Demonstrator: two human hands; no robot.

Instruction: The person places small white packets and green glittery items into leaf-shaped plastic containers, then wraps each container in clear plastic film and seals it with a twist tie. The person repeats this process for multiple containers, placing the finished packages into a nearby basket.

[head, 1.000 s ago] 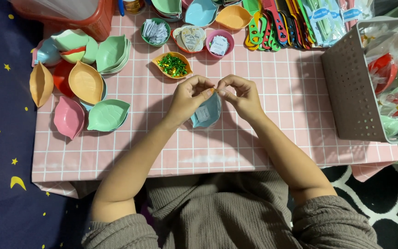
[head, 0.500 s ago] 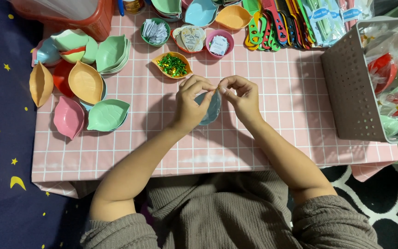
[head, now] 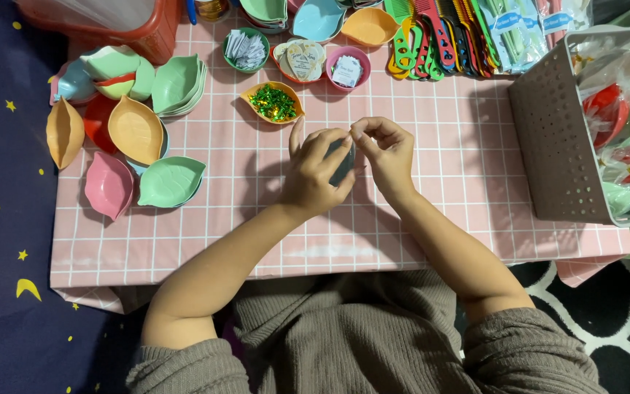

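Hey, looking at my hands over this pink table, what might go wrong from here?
The small blue leaf dish is nearly covered by your left hand and pinched at its top by your right hand, above the table; a slip would likely drop it. The orange dish of green sequins sits just beyond your left thumb, so a nudge might scatter them. The heaped leaf dishes at the left could topple if bumped.

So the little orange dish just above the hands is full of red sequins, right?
Not quite. The head view shows the orange leaf-shaped dish just above the left hand and right hand, but it holds green sequins, not red ones.
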